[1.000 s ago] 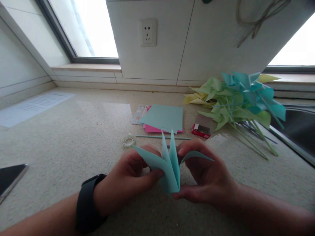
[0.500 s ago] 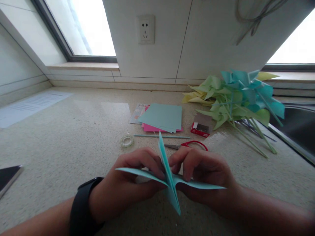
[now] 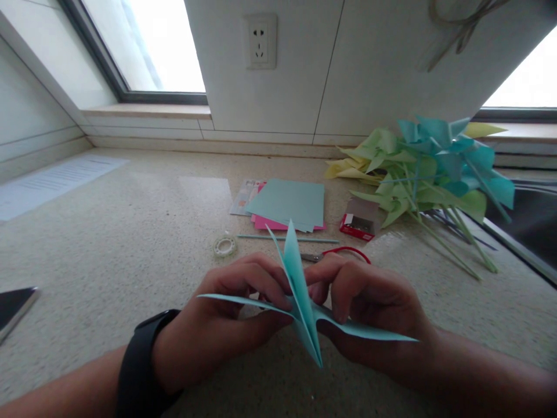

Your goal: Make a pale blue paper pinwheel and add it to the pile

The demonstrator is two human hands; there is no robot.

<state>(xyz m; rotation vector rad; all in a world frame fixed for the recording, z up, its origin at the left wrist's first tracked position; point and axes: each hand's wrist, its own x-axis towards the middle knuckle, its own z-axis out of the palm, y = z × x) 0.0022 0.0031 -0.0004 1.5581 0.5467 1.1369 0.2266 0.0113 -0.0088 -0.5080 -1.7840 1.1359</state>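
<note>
A folded light-blue paper [image 3: 301,284] is held between both hands above the counter, its flaps standing out up, down, left and right. My left hand [image 3: 243,296], with a dark watch on the wrist, pinches the paper's left side near the middle. On the other side my right hand [image 3: 361,296] grips the right flap between thumb and fingers, close to the centre. Just beyond the hands lie red-handled scissors [image 3: 346,252], partly hidden by the paper and right hand, and a roll of clear tape [image 3: 225,247]. A thin pale-blue stick [image 3: 256,237] rests behind them.
Light-blue and pink sheets [image 3: 289,200] are stacked farther back, beside an open red box [image 3: 357,226]. Paper pinwheels [image 3: 439,157] on sticks are piled at right, near a sink [image 3: 535,215]. A printed sheet [image 3: 56,180] and a dark flat device [image 3: 15,307] lie at left.
The upper flaps of the paper have spread apart, so two points now show. The right flap has shifted slightly right. Both hands keep their hold, and the view has tilted a little.
</note>
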